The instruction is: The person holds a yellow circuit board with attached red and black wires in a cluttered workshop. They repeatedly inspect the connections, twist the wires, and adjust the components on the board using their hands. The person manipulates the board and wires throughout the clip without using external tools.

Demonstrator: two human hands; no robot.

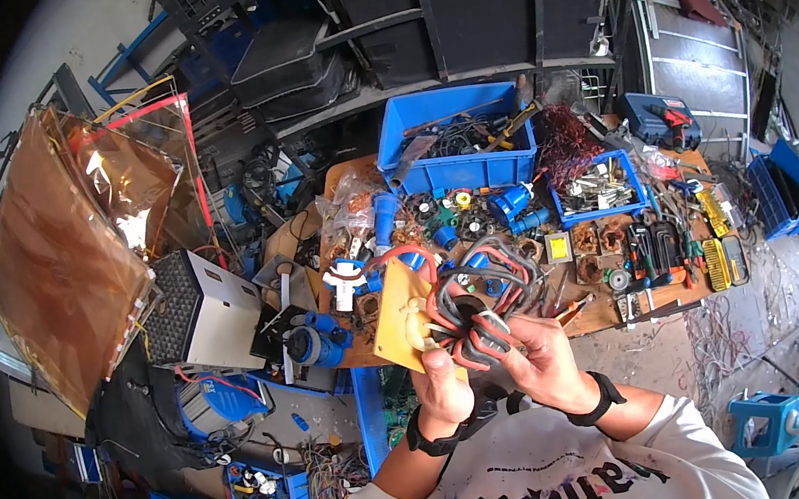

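Above the near edge of the bench I hold up a bundle of thick black and red cables [477,342], with several loops spreading toward the bench. A yellow plate [395,321] stands tilted at the bundle's left side, with a pale yellowish fitting against its face. My left hand [445,390] grips the plate's lower edge from below, thumb upward. From the right, my right hand [545,362] is closed on the cables, thumb and fingers pressing the coil. Where the cables meet the fitting is partly hidden by the loops.
Behind my hands, a cluttered wooden workbench [570,320] bears a large blue crate [476,175] and a small blue tray [607,212] of metal parts. Pliers and hex keys [655,251] lie at right. Blue plug connectors [316,343] and a white-and-black metal case [216,314] stand left.
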